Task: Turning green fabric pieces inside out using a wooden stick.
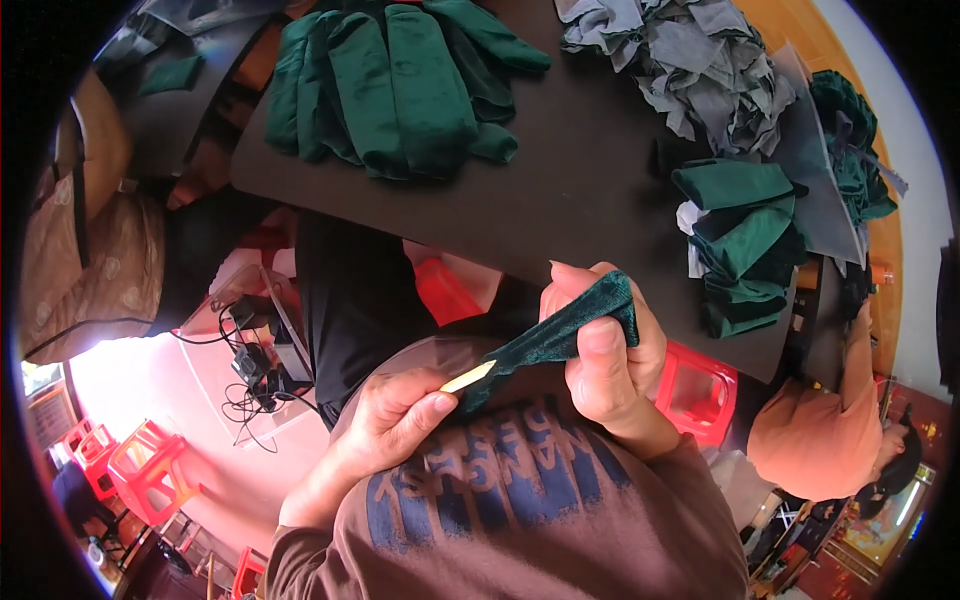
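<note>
Centre: left hand (396,414) pinches pale-yellow pointed stick (470,377); right hand (604,368) grips dark-green velvet piece (548,336), seemingly for tension.

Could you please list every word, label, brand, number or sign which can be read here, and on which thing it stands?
Brown shirt: large dark-blue lettering across the front, partly distorted by folds; I do not copy its wording.
Colourful wall panel at lower right: any writing is too small to read.
Green velvet piece in the right hand and pale pointed stick in the left hand: no text visible.
</note>
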A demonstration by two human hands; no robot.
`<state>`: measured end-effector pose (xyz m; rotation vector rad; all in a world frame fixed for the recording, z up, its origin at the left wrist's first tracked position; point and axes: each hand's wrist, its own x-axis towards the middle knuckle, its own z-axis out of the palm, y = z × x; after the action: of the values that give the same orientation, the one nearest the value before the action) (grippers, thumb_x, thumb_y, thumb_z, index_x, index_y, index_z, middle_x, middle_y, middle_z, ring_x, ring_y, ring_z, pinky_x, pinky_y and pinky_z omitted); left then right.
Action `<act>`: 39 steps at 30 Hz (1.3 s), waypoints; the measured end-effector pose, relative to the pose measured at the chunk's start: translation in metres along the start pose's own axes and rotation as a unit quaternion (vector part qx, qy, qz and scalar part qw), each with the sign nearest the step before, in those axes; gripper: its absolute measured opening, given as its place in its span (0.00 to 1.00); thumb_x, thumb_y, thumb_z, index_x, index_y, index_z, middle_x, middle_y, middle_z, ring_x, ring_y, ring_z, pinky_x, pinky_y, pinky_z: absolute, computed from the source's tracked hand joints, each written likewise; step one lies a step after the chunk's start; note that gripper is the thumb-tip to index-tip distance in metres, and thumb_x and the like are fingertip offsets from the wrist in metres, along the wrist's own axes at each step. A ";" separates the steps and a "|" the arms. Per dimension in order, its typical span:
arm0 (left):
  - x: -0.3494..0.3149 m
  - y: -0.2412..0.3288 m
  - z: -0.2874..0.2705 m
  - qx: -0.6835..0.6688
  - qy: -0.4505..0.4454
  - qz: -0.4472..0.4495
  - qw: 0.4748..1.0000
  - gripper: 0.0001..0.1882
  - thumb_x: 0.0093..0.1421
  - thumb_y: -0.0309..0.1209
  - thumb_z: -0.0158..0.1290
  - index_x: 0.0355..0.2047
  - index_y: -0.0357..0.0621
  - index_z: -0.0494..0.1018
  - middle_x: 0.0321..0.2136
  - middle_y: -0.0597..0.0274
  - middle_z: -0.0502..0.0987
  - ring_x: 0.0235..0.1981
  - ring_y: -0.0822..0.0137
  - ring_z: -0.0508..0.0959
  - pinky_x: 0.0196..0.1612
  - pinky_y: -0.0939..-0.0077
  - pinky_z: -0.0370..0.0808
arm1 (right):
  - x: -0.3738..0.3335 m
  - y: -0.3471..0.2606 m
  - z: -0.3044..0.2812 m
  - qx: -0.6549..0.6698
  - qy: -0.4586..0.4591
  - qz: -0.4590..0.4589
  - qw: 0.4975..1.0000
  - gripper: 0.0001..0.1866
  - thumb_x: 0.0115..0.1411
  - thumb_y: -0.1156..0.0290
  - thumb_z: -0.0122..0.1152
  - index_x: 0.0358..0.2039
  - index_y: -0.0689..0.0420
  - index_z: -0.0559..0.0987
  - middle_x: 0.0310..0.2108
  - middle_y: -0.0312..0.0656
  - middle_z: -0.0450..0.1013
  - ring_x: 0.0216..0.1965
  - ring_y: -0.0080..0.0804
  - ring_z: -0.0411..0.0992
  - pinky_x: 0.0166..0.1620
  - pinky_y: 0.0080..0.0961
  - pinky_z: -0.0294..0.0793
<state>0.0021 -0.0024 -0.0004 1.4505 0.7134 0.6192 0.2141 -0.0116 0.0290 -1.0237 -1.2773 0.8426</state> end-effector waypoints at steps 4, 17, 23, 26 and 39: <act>-0.001 -0.002 0.000 0.031 -0.014 0.001 0.999 0.10 0.59 0.31 0.48 0.30 0.34 0.71 0.20 0.61 0.71 0.20 0.70 0.70 0.24 0.80 0.67 | -0.002 -0.003 -0.002 -0.021 -0.013 -0.026 0.999 0.14 0.57 0.70 0.49 0.40 0.67 0.74 0.33 0.46 0.74 0.25 0.31 0.70 0.30 0.23 0.68; 0.000 -0.005 0.003 0.091 -0.002 0.021 0.996 0.09 0.57 0.30 0.50 0.30 0.34 0.72 0.21 0.58 0.73 0.21 0.64 0.73 0.25 0.77 0.68 | 0.009 0.001 -0.018 0.061 0.013 -0.045 0.997 0.16 0.56 0.66 0.50 0.38 0.66 0.75 0.22 0.37 0.66 0.22 0.23 0.62 0.27 0.19 0.59; 0.000 -0.006 0.003 0.098 0.007 0.011 0.995 0.09 0.56 0.29 0.51 0.31 0.33 0.72 0.22 0.57 0.73 0.21 0.64 0.73 0.26 0.76 0.69 | 0.007 -0.003 -0.028 -0.007 0.008 -0.053 0.999 0.13 0.55 0.73 0.48 0.37 0.67 0.75 0.19 0.36 0.66 0.19 0.20 0.58 0.23 0.17 0.55; 0.000 -0.005 0.003 0.097 0.001 0.008 0.995 0.09 0.56 0.29 0.51 0.31 0.34 0.72 0.22 0.57 0.74 0.22 0.64 0.73 0.26 0.77 0.69 | 0.006 -0.004 -0.028 0.019 0.011 -0.055 0.998 0.12 0.52 0.77 0.48 0.37 0.67 0.75 0.20 0.37 0.67 0.20 0.20 0.58 0.23 0.17 0.56; 0.001 -0.006 0.004 0.017 -0.040 -0.019 0.999 0.12 0.59 0.33 0.49 0.31 0.33 0.72 0.22 0.58 0.73 0.22 0.68 0.72 0.26 0.80 0.67 | 0.005 -0.004 -0.025 0.037 -0.012 -0.110 0.993 0.13 0.49 0.81 0.47 0.37 0.66 0.75 0.27 0.41 0.70 0.21 0.20 0.61 0.24 0.16 0.58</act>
<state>0.0054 -0.0049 -0.0066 1.4807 0.6900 0.5192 0.2391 -0.0112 0.0347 -0.7986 -1.3414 0.7281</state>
